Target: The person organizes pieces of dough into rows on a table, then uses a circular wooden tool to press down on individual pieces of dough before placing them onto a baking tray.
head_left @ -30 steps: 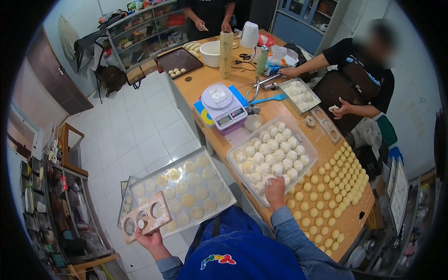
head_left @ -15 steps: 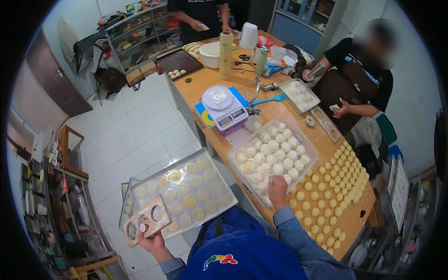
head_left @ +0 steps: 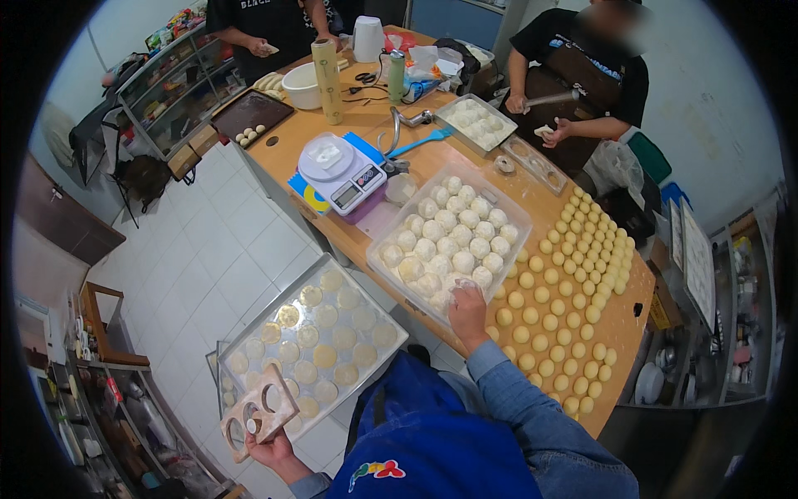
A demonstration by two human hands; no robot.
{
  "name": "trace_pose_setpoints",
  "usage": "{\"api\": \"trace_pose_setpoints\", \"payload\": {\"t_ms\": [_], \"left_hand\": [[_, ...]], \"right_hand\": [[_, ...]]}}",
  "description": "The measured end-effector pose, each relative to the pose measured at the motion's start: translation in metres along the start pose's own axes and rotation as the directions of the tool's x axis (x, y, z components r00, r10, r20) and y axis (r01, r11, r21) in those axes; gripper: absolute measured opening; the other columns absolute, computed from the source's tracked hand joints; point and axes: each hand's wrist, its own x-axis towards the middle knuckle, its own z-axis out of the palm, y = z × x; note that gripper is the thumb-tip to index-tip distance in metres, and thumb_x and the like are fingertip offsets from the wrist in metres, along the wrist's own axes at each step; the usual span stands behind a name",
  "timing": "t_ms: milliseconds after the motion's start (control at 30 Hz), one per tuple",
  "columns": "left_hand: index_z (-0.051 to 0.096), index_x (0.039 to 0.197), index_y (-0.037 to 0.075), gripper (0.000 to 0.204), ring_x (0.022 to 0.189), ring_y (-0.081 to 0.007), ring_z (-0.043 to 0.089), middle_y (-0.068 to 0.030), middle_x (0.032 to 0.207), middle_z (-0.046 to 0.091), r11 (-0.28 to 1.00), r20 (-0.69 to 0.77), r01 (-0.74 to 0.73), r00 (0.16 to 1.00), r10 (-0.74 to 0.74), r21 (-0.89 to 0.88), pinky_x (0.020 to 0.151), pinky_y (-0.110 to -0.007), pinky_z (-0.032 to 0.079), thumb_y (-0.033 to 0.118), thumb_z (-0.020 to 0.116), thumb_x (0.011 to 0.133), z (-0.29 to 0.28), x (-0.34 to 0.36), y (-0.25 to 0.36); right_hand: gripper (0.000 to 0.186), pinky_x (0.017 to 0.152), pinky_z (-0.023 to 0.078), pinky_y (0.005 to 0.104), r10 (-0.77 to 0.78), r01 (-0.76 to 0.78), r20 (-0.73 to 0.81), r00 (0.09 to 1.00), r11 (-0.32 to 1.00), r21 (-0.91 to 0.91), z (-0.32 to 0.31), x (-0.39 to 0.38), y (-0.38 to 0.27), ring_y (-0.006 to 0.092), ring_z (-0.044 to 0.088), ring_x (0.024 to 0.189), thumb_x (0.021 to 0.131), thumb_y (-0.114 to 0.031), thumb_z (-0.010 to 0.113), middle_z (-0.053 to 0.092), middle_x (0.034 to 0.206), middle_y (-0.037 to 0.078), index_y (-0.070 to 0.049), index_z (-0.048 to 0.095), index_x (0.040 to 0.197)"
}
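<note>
My left hand (head_left: 270, 445) grips a flour-dusted wooden mould (head_left: 283, 417) with round holes, held over the near edge of a large metal tray (head_left: 238, 333) of flat, pale rounds. My right hand (head_left: 468, 309) reaches into a translucent plastic container (head_left: 515, 241), closed among white, flour-coated dough balls (head_left: 461, 237); what its fingertips hold is too hidden to name. Right of the container, rows of small yellow dough balls (head_left: 565, 337) lie on the wooden tabletop (head_left: 619, 353).
Across the table, a co-worker (head_left: 582, 91) holds a metal tool (head_left: 553, 98) and a pale piece. Another (head_left: 262, 37) stands at the far end. A scale (head_left: 332, 166), film roll (head_left: 327, 83), blue brush (head_left: 420, 143) and floured tray (head_left: 475, 121) occupy the table.
My view has turned, shifting the table leftward and upward in frame. The co-worker on the right has lifted a metal tool off the table. My right hand remains in the container.
</note>
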Motion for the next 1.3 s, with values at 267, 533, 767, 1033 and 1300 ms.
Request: {"api": "trace_pose_setpoints", "payload": {"t_ms": [267,533,767,1033,1300], "left_hand": [[0.042,0.111,-0.009,0.042,0.104,-0.034,0.047,-0.0236,0.113,0.047,0.997,0.058,0.049,0.997,-0.052,0.052,0.088,-0.051,0.038,0.015,0.037,0.077,-0.005,0.008,0.007],[0.044,0.109,-0.008,0.04,0.103,-0.0341,0.048,-0.0229,0.11,0.049,0.987,-0.059,-0.098,0.994,0.091,-0.127,0.088,-0.052,0.037,0.015,0.038,0.077,-0.011,-0.026,0.005],[0.043,0.109,-0.01,0.04,0.105,-0.0353,0.045,-0.0246,0.111,0.047,0.984,-0.101,-0.134,0.987,0.123,-0.118,0.091,-0.052,0.034,0.014,0.035,0.078,-0.019,-0.063,-0.019],[0.04,0.112,-0.009,0.041,0.108,-0.0352,0.043,-0.0248,0.114,0.045,0.978,-0.126,-0.163,0.981,0.146,-0.132,0.093,-0.051,0.032,0.015,0.033,0.08,-0.02,-0.097,-0.044],[0.039,0.113,-0.01,0.042,0.109,-0.036,0.042,-0.0243,0.115,0.044,0.977,-0.103,-0.194,0.977,0.185,-0.088,0.093,-0.052,0.031,0.015,0.033,0.079,-0.032,-0.11,-0.052]], "right_hand": [[0.018,0.079,0.038,0.043,0.032,-0.027,0.069,0.997,0.997,-0.074,-0.025,-0.002,0.0,0.0351,0.047,0.089,0.064,-0.004,0.052,0.052,0.089,0.02,-0.001,0.056,0.082],[0.03,0.081,0.038,0.0382,0.524,-0.527,0.122,0.843,0.85,-0.015,-0.064,0.025,0.139,0.0335,0.048,0.091,0.06,-0.003,0.06,0.053,0.091,0.02,0.003,0.054,0.089],[0.04,0.074,0.043,0.0367,0.14,-0.13,0.426,0.894,0.99,-0.054,-0.047,0.045,0.214,0.0318,0.051,0.084,0.055,-0.005,0.065,0.053,0.088,0.017,0.001,0.055,0.093],[0.039,0.077,0.041,0.0379,0.112,-0.125,0.538,0.836,0.992,-0.011,-0.033,0.053,0.232,0.033,0.05,0.087,0.055,-0.006,0.066,0.052,0.093,0.017,-0.003,0.056,0.093],[0.034,0.078,0.041,0.0375,0.155,-0.166,0.507,0.848,0.986,-0.024,-0.026,0.054,0.226,0.0323,0.049,0.089,0.058,-0.006,0.064,0.053,0.094,0.016,-0.003,0.056,0.091]]}}
